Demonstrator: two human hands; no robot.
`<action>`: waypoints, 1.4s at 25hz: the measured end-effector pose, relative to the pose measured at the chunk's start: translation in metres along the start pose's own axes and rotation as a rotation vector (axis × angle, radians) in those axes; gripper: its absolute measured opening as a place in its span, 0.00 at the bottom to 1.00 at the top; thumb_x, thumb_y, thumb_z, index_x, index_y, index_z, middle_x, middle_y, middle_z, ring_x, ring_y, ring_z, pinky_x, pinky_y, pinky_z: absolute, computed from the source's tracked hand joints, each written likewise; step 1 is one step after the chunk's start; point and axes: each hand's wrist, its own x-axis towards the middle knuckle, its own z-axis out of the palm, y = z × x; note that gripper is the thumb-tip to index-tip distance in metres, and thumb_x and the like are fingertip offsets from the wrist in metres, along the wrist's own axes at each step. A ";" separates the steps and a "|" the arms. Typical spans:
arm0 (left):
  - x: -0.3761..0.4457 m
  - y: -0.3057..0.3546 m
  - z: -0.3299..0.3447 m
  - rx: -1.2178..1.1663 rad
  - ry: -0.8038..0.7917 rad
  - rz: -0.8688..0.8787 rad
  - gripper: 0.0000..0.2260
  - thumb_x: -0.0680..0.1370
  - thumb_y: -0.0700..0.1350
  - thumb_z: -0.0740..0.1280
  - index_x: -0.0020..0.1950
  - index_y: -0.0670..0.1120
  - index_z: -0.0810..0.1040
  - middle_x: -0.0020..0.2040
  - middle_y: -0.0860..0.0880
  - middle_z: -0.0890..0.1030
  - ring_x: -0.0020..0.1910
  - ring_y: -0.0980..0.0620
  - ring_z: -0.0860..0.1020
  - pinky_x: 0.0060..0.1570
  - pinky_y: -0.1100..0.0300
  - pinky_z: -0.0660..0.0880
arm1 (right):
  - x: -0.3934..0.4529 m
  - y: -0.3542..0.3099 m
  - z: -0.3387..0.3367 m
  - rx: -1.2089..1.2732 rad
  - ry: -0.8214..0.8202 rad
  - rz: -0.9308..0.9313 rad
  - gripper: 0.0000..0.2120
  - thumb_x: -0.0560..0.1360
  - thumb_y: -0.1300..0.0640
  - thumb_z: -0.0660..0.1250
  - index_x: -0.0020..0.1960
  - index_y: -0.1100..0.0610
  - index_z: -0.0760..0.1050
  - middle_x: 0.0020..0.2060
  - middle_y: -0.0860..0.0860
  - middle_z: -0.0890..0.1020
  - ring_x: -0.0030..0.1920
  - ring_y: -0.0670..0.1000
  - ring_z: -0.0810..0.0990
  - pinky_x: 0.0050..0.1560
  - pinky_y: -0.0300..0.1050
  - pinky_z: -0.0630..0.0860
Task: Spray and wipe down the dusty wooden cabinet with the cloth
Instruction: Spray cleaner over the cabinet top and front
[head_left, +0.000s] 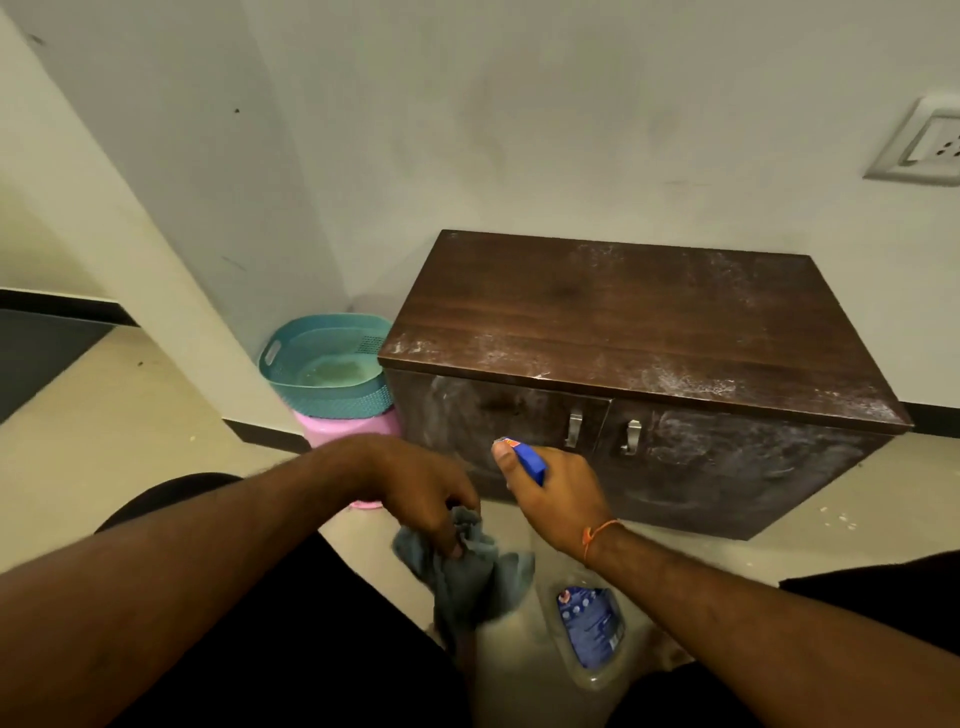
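A low dark wooden cabinet (623, 322) stands against the wall, its top and two doors smeared with white dust. My left hand (421, 488) grips a crumpled grey-blue cloth (472, 571) that hangs below it, in front of the cabinet's left door. My right hand (556, 493) is closed around the blue head of a spray bottle (589, 629). The nozzle points toward the cabinet front. The bottle's clear body with a blue label hangs below my wrist.
A teal perforated basket (327, 364) sits on a pink tub (348, 426) in the corner, left of the cabinet. A wall socket (924, 143) is at the upper right. Two metal door handles (602, 434) face me. Tiled floor (130, 415) spreads to the left.
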 end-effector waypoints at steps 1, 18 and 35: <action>-0.003 -0.012 0.001 -0.005 0.050 -0.027 0.12 0.81 0.45 0.74 0.63 0.43 0.83 0.60 0.43 0.85 0.52 0.51 0.80 0.55 0.59 0.77 | 0.001 -0.004 0.004 -0.002 -0.010 -0.004 0.41 0.74 0.19 0.48 0.35 0.54 0.77 0.30 0.52 0.81 0.33 0.51 0.79 0.37 0.50 0.76; -0.001 -0.107 -0.011 -0.093 0.163 -0.267 0.14 0.82 0.49 0.71 0.67 0.46 0.80 0.58 0.47 0.82 0.58 0.46 0.82 0.63 0.49 0.82 | 0.000 -0.029 0.038 -0.042 -0.127 0.080 0.46 0.73 0.20 0.51 0.38 0.63 0.80 0.29 0.62 0.81 0.32 0.62 0.82 0.40 0.59 0.83; 0.033 -0.034 -0.032 -0.030 0.083 -0.190 0.14 0.83 0.46 0.71 0.68 0.44 0.80 0.62 0.44 0.83 0.62 0.43 0.83 0.63 0.46 0.82 | -0.040 0.020 -0.018 -0.058 -0.097 0.253 0.45 0.72 0.21 0.53 0.38 0.65 0.79 0.30 0.62 0.81 0.33 0.63 0.83 0.41 0.61 0.84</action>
